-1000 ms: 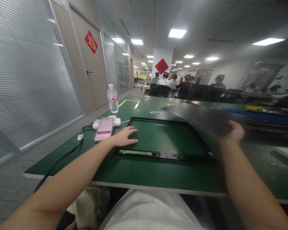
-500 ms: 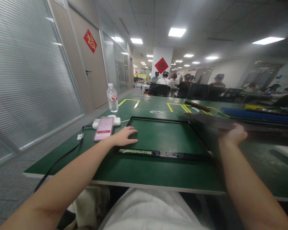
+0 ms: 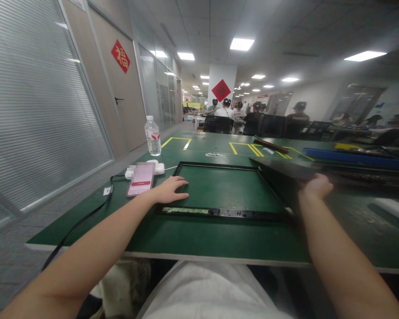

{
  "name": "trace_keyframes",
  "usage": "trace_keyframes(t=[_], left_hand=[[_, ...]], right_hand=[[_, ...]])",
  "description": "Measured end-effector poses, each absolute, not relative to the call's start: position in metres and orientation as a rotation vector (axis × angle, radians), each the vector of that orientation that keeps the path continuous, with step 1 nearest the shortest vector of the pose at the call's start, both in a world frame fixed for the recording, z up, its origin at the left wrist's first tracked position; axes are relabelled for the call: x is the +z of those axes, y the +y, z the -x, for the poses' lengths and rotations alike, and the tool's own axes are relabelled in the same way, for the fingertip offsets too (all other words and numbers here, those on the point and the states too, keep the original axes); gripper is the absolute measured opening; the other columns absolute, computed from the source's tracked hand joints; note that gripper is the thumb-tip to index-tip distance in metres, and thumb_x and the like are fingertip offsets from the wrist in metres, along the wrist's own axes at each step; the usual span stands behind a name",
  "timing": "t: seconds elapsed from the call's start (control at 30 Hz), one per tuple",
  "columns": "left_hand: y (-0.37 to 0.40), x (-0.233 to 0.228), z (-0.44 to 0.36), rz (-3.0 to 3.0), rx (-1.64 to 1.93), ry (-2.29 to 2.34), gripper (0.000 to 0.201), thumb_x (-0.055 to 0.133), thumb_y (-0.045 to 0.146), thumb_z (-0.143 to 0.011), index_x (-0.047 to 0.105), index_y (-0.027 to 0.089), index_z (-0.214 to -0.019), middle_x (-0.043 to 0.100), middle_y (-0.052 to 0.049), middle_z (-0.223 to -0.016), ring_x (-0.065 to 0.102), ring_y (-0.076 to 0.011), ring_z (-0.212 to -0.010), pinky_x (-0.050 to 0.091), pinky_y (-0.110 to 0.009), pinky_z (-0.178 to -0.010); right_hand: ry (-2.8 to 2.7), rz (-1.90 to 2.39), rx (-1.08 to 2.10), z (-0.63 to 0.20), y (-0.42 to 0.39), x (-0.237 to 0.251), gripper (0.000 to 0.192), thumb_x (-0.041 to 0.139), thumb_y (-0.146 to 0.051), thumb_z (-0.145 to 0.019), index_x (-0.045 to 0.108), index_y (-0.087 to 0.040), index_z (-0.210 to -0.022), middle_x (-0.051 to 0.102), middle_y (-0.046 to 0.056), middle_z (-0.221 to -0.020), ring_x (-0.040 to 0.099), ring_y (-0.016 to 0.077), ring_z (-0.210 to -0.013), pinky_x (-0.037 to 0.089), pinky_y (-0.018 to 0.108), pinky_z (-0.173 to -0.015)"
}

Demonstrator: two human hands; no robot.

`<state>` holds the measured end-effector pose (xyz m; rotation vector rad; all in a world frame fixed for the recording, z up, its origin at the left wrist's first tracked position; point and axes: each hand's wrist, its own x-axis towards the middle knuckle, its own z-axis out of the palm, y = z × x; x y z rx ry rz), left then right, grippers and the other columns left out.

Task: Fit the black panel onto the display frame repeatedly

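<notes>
Nearest the camera, the person's two bare forearms reach out over the edge of the green table [image 3: 199, 241]. The left hand [image 3: 169, 190] lies flat, fingers spread and gripping nothing, pressing on the near left corner of a black rectangular frame [image 3: 219, 213] that lies flat on the table, its long axis running left to right. A strip of circuit board [image 3: 185, 210] shows along the frame's near rail.

To the right, the right hand [image 3: 314, 186] is closed on the near edge of a thin dark panel [image 3: 286, 168], held almost level just above the frame's right side. The panel therefore lies to the right of the frame opening and slightly beyond it, with the right hand much the nearer.

Left of the frame lie a phone [image 3: 140, 178] and a white charger [image 3: 158, 167]; farther off stands a water bottle [image 3: 152, 136]. Seated people fill the far background.
</notes>
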<state>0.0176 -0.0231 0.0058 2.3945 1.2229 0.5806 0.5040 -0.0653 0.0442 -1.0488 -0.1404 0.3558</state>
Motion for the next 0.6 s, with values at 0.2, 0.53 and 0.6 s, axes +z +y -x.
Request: trace_keyframes(t=[0.2, 0.53, 0.6], left_hand=[[-0.022, 0.005, -0.017, -2.505, 0.483, 1.242, 0.069, 0.064, 0.067, -0.076, 0.069, 0.019, -0.125, 0.058, -0.018, -0.141, 0.052, -0.0381, -0.13, 0.035, -0.047, -0.113], [-0.028, 0.012, -0.021, -2.679, 0.246, 1.316, 0.07, 0.05, 0.062, -0.088, 0.059, 0.014, -0.138, 0.051, -0.019, -0.148, 0.049, -0.0338, -0.134, 0.038, -0.042, -0.111], [-0.028, 0.012, -0.021, -2.678, 0.261, 1.312, 0.07, 0.05, 0.062, -0.088, 0.06, 0.014, -0.137, 0.052, -0.019, -0.147, 0.049, -0.034, -0.134, 0.037, -0.043, -0.111]], right_hand=[[-0.021, 1.029, 0.359, -0.502, -0.063, 0.041, 0.022, 0.048, -0.008, -0.074, 0.043, -0.023, -0.089, 0.059, 0.004, -0.105, 0.063, 0.014, -0.088, 0.056, 0.026, -0.067], [0.079, 1.018, 0.401, -0.519, -0.052, 0.021, 0.018, 0.05, -0.005, -0.08, 0.053, -0.02, -0.089, 0.06, 0.0, -0.101, 0.062, 0.0118, -0.082, 0.058, 0.028, -0.067], [0.096, 1.011, 0.422, -0.524, -0.05, 0.016, 0.017, 0.05, -0.006, -0.08, 0.052, -0.021, -0.088, 0.059, -0.001, -0.097, 0.061, 0.0102, -0.075, 0.057, 0.026, -0.062]])
